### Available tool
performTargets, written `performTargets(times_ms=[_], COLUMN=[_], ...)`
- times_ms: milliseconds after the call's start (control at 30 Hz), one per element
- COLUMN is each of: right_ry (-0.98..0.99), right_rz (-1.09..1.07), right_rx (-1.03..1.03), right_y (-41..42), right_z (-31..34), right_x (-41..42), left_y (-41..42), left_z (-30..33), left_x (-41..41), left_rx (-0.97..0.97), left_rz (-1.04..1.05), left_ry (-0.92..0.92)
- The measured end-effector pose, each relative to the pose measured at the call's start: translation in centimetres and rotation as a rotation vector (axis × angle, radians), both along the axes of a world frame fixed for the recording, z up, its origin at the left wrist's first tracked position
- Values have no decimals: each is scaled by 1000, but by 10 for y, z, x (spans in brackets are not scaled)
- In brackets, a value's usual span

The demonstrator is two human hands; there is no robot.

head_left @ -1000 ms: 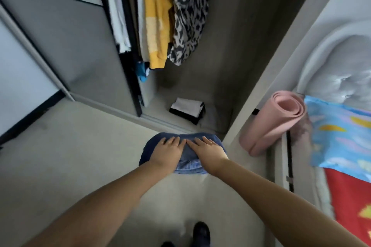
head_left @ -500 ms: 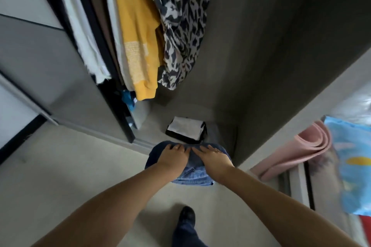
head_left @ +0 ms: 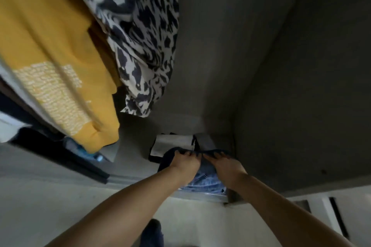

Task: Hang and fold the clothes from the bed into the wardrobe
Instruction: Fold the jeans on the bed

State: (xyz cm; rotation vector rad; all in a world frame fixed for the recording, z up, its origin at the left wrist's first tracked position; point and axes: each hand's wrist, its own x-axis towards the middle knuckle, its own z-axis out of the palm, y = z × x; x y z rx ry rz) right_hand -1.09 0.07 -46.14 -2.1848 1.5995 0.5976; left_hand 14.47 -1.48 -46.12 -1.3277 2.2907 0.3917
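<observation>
A: Item one?

B: Folded jeans (head_left: 202, 179), blue denim. Location: low at the wardrobe floor (head_left: 136, 146), spanning the sill, far edge overlapping a folded white-and-black garment (head_left: 172, 144) that already lies inside.

A: Hands?

B: Left hand (head_left: 185, 163) and right hand (head_left: 225, 166), side by side on top of the bundle. Fingers of both curl over its far edge, gripping the denim; thumbs not visible.

A: Orientation?

B: Long axis appears to run left to right, across both hands. Near edge lies toward the person, far edge under the fingertips. Whether the bundle already rests on the floor of the wardrobe, I cannot tell.

A: Which hand is nearer the stack?

B: The left; the white-and-black garment sits just beyond it, slightly left. The right hand is near the wardrobe's right wall (head_left: 291, 86).

A: Other stock?

B: Yellow sweater (head_left: 60, 66) and black-and-white patterned garment (head_left: 140, 26), hanging above left, apart from the hands.
</observation>
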Motion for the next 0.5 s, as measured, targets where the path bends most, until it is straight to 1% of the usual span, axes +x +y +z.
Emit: performTargets(times_ms=[67, 200, 300, 367, 433, 500], right_ry=[60, 112, 119, 102, 113, 156], right_rz=[-12, -33, -37, -67, -98, -121], right_rx=[-53, -165, -292, -358, -418, -475], right_y=[-24, -66, -105, -132, -154, -166], right_z=[-40, -109, -146, -167, -192, -220], right_x=[-9, -33, -58, -73, -86, -99], left_y=[-29, -80, -125, -155, -176, -188], left_z=[-38, -109, -153, -175, -198, -225], left_x=[-12, -36, -55, -69, -85, -101], left_rx=[19, -73, -239, -363, -426, -443], left_rz=[-25, -113, -189, -222, -215, -184], left_ry=[-11, 11, 84, 89, 53, 38])
